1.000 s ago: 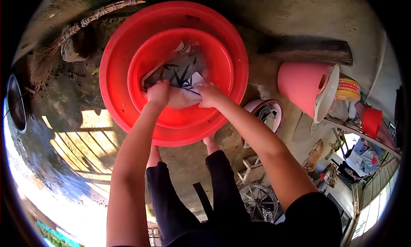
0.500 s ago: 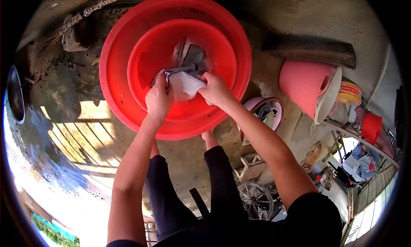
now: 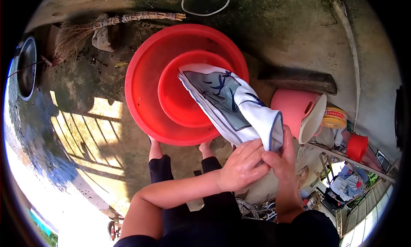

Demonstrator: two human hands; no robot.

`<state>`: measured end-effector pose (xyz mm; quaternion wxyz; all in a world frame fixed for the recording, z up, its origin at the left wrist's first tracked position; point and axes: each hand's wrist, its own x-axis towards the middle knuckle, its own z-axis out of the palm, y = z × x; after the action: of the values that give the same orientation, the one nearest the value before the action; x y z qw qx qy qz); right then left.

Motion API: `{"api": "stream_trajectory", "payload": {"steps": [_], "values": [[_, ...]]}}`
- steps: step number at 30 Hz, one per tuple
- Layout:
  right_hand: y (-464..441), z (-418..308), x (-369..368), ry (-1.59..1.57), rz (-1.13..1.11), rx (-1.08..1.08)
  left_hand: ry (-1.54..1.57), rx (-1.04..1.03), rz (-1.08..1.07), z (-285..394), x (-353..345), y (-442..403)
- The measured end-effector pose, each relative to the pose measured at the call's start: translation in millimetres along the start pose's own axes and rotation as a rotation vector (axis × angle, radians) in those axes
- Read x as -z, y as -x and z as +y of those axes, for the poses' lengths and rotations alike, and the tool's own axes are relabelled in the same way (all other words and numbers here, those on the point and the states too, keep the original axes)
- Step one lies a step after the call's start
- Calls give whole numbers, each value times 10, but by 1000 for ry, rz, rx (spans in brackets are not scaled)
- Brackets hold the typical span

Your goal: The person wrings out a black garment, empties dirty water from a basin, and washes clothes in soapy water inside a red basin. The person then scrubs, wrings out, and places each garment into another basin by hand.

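A wet white and grey cloth (image 3: 235, 97) with dark leaf shapes and a dark edging hangs slanting above the basins. My right hand (image 3: 283, 157) grips its near end, thumb and fingers closed on it. Close beside it, my left hand (image 3: 244, 166) is closed against the same end of the cloth, with its fingers curled. Beneath the cloth's far end sits a small red basin (image 3: 173, 99), standing inside a large red basin (image 3: 139, 92) on the floor.
A twig broom (image 3: 128, 18) lies at the upper left, near a metal basin (image 3: 27, 69). On the right are a dark wooden trough (image 3: 299, 79), a pink bucket (image 3: 291, 107) and a small red container (image 3: 356, 147). My feet are at the large basin's near edge.
Both hands have lifted the cloth out of the small basin and carried it right and towards me. It now hangs stretched out rather than bunched. The view has shifted.
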<state>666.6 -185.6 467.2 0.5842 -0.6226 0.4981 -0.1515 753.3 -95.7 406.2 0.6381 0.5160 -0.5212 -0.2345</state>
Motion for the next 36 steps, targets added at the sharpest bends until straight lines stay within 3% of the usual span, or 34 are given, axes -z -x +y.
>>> {"api": "stream_trajectory", "payload": {"steps": [2,3,4,5,7,9,11,13,17,19,22,28,30,33,36], "values": [[-350,363,-98,-97,74,-302,-21,105,-103,-390,-153,202],[-582,810,-132,47,100,-258,-179,187,-290,-612,-157,325],[-829,1325,-228,321,141,-72,-359,275,-430,-817,-143,468],[-1026,1588,-467,472,177,-78,-488,380,-516,-1059,-163,651],[-1451,2656,-808,803,102,180,-582,595,-595,-1403,-110,968],[-1766,3232,-1127,927,-78,110,-615,572,-553,-1540,77,1122],[-1999,3610,-1407,1118,-7,166,-573,636,-564,-1589,218,1246],[-2281,3919,-1466,754,31,-40,-528,692,-564,-1671,308,1347],[-2695,4211,-1451,604,-22,49,-460,692,-536,-1719,321,1505],[-2640,4031,-1244,620,-108,13,-424,701,-516,-1654,310,1489],[-2040,3152,-924,814,-218,-27,-315,804,-454,-1479,394,1296],[-906,1063,-84,555,-46,158,-516,723,-321,-876,693,755],[-734,710,137,387,-148,263,-559,760,-304,-607,798,463],[-280,-355,229,484,-204,323,-569,524,-186,-205,878,85],[43,-1088,298,648,-176,465,-416,427,-129,389,910,-455]]}}
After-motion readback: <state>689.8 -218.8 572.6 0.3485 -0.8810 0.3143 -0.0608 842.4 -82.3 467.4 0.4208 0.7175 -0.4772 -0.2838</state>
